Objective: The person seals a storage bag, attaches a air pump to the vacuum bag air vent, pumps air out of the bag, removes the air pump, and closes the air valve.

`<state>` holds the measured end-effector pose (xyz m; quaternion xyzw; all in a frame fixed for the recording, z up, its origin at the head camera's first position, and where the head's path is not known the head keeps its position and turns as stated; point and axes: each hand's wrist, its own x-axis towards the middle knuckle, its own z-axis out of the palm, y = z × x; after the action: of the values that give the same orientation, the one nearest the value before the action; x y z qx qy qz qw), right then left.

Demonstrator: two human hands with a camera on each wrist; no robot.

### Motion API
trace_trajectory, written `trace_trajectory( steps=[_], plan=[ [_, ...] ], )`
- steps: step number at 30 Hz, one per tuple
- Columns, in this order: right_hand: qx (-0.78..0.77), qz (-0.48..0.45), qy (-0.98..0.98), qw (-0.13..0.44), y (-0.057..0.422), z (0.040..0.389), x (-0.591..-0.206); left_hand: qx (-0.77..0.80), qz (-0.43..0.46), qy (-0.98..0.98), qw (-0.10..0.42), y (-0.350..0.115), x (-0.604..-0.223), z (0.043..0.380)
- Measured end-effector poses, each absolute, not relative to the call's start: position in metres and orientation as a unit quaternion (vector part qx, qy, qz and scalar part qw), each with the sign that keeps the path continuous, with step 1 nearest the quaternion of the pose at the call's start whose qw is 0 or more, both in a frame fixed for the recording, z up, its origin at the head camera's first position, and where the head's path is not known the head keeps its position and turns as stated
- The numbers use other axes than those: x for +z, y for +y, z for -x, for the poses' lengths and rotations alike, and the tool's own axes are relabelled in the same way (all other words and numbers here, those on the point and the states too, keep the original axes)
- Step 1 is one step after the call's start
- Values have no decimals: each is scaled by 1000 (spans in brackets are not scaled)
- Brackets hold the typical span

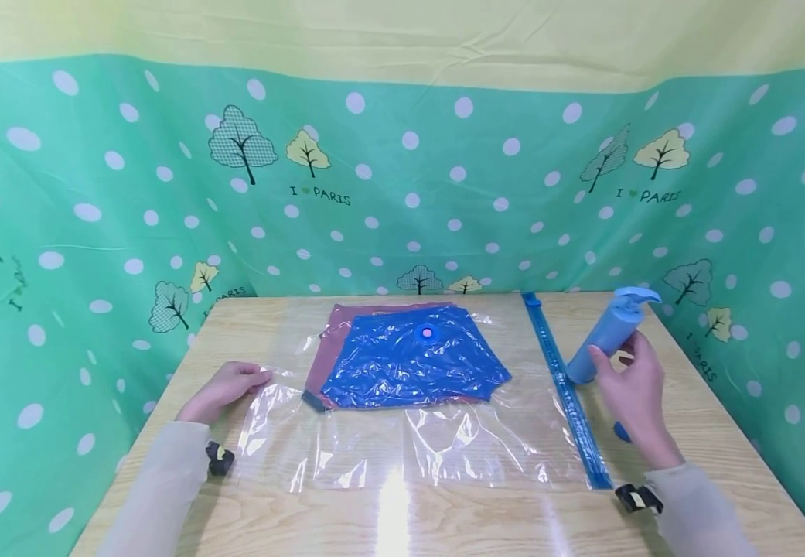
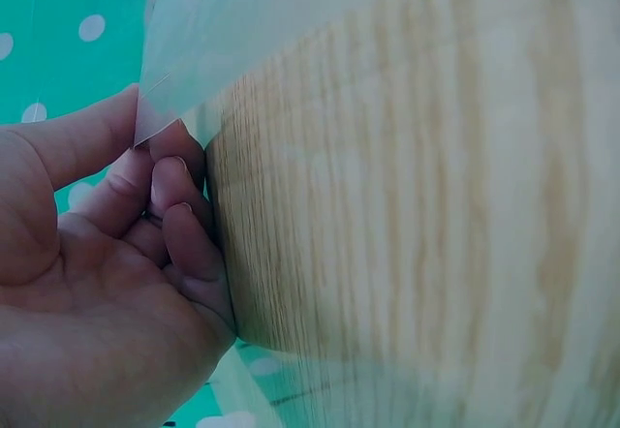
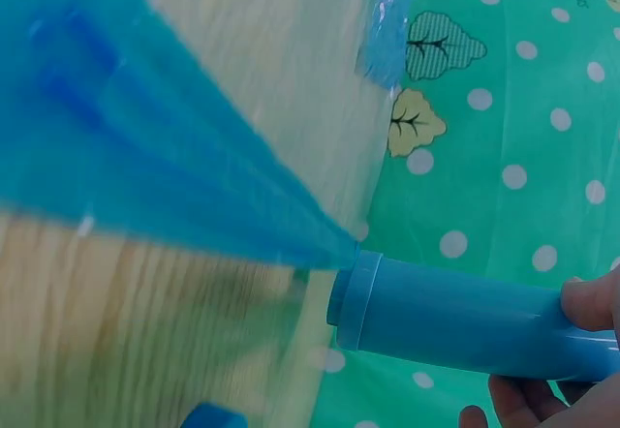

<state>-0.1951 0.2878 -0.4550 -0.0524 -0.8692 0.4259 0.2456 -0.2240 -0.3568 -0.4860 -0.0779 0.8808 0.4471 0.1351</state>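
A clear plastic vacuum storage bag (image 1: 367, 456) lies flat on the wooden table, with a blue zip strip (image 1: 569, 394) down its right side. Its blue panel (image 1: 402, 371) carries a round valve (image 1: 427, 333) with a pink centre. Folded dusky-pink fabric (image 1: 323, 357) shows behind the panel. At the bag's left edge, my left hand (image 1: 231, 387) pinches the film between thumb and forefinger. Beyond the zip strip, my right hand (image 1: 635, 387) grips a blue hand pump (image 1: 600, 336), tilted with its handle up to the right and its lower end close beside the strip.
A small blue piece (image 1: 622, 432) lies on the table under my right wrist. A green dotted curtain (image 1: 444, 193) hangs around the back and sides of the table (image 1: 291, 526). A blue slider (image 1: 531, 300) sits at the far end of the zip strip.
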Motion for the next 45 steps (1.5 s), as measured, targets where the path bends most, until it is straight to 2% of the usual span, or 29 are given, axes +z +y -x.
trace_trajectory(
  steps=[22,33,38,41,45],
  plan=[
    [396,89,-880,247,337,189,-467,448,79,878,148,-359,-487,226],
    [381,81,-896,213,345,183,-470,446,85,878,151,-358,-490,226],
    [383,83,-906,159,353,177,-472,448,80,877,156,-359,-490,226],
    [368,82,-922,82,359,171,-472,452,79,875,153,-358,-488,227],
    [317,28,-947,-32,365,162,-474,445,85,878,153,-359,-486,227]
  ],
)
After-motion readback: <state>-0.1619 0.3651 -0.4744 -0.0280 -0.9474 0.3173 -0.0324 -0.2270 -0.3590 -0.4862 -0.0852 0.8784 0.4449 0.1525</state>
